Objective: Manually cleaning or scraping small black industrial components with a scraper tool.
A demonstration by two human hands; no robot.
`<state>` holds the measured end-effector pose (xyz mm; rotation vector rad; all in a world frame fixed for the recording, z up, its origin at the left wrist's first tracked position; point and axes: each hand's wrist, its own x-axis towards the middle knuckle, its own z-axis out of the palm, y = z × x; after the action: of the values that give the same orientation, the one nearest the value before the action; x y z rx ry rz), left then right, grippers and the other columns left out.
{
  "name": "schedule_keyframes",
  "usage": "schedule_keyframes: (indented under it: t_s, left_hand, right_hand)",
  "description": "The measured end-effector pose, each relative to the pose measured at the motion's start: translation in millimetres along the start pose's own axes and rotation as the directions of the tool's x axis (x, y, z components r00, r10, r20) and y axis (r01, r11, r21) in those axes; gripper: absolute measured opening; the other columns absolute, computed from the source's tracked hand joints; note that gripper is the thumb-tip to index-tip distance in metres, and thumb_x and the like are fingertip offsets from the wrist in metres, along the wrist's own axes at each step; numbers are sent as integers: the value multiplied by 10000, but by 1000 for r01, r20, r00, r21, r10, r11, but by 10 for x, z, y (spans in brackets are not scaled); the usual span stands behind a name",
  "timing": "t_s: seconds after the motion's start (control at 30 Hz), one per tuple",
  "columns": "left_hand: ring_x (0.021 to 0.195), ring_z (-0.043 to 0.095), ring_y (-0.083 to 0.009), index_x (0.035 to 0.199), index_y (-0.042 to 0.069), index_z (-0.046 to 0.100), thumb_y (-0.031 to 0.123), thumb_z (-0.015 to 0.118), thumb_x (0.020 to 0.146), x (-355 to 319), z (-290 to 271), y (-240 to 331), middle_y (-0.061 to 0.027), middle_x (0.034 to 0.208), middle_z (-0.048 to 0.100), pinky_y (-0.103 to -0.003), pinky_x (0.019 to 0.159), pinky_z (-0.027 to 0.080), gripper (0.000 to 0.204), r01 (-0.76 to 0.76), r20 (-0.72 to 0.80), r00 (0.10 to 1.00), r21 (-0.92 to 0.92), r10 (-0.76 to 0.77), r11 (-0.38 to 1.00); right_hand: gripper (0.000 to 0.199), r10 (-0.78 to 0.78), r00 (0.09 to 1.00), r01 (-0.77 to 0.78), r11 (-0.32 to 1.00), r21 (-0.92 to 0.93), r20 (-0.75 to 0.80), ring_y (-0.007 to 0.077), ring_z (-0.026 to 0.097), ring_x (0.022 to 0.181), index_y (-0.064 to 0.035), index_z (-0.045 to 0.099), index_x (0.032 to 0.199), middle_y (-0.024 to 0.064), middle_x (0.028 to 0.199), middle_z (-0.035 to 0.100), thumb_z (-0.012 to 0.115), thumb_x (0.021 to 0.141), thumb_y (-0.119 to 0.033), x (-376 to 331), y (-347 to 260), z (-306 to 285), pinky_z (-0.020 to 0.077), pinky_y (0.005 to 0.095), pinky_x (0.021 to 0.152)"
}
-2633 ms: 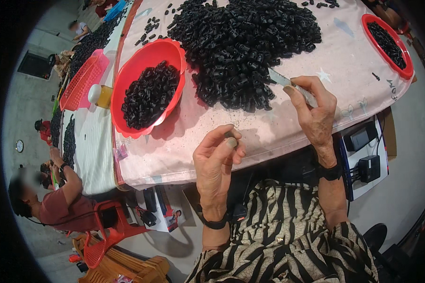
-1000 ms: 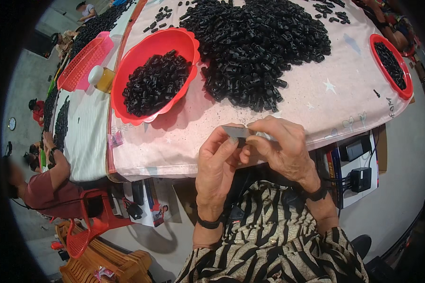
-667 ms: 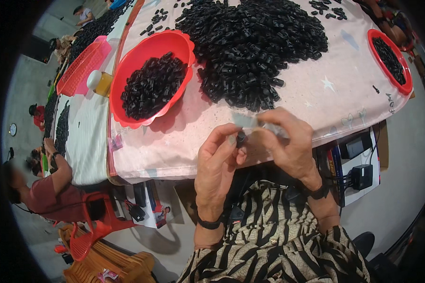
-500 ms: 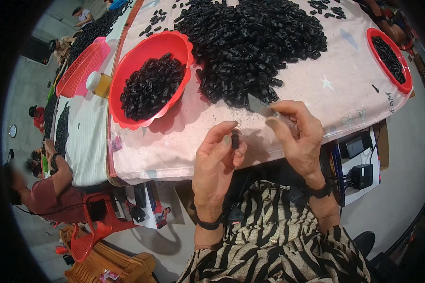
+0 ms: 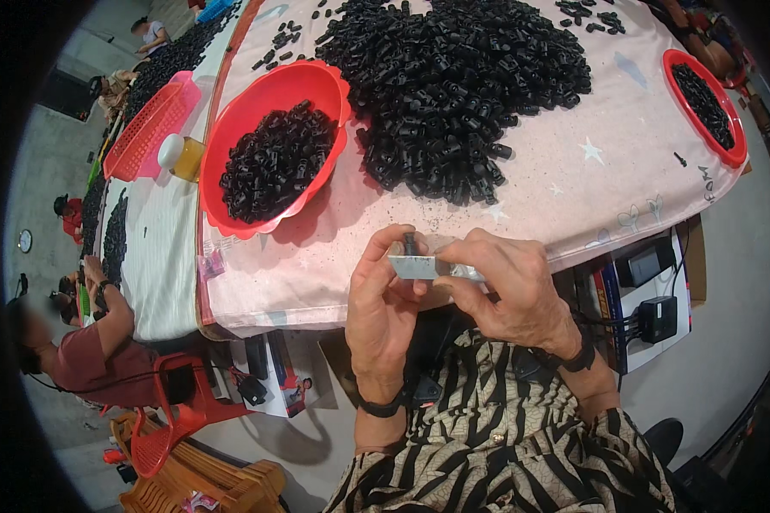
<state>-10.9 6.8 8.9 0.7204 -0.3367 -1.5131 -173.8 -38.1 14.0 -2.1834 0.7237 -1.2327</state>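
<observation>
My left hand [image 5: 380, 321] is closed, pinching a small black plastic piece [image 5: 410, 243] upright between thumb and fingers. My right hand [image 5: 515, 286] grips a flat metal blade [image 5: 414, 268] by its wrapped end. The blade's broad, square-ended face lies across the piece and hides its lower part. Both hands are held over the near edge of the table. Beyond them is a large heap of similar black pieces [image 5: 462, 85]. To their left, a scalloped red bowl [image 5: 222, 128] holds more of them.
The table has a pink patterned cloth [image 5: 565, 184]. A red oval tray [image 5: 734, 156] of small black parts stands far right. On the left are a pink basket [image 5: 145, 128] and a yellow bottle [image 5: 186, 159]. Another person [image 5: 94, 346] sits beyond a red chair [image 5: 184, 410].
My right hand has moved left and nearer, bringing the blade from beside the heap onto the black piece. The left hand keeps its hold, nearly in place.
</observation>
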Motion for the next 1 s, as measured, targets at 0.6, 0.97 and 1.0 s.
schedule_keyframes:
  t_s: [0.6, 0.97, 1.0]
  left_hand:
    - [706, 527, -119, 1127, -7, 565, 73, 522, 917, 17, 7, -51, -87, 955, 624, -225, 683, 467, 229, -57, -3, 998, 43, 57, 997]
    - [843, 539, -125, 1149, -41, 521, 76, 539, 905, 50, -73, -82, -129, 1044, 561, -218, 726, 455, 271, -110, 45, 993, 98, 106, 989]
    - [843, 539, -125, 1149, -41, 521, 76, 539, 905, 49, -60, -84, -129, 1044, 561, -218, 726, 455, 271, -107, 43, 994, 98, 104, 989]
  right_hand:
    - [195, -16, 999, 15, 999, -47, -34, 221, 601, 554, -8, 571, 950, 87, 714, 580, 685, 810, -83, -24, 56, 54, 443, 330, 455]
    - [167, -45, 998, 40, 994, -100, -53, 214, 585, 536, -13, 581, 923, 80, 704, 566, 683, 819, -94, -26, 88, 135, 430, 325, 439]
    - [164, -34, 998, 29, 994, -103, -51, 213, 581, 533, -12, 582, 918, 79, 707, 565, 683, 819, -95, -27, 83, 136, 428, 324, 438]
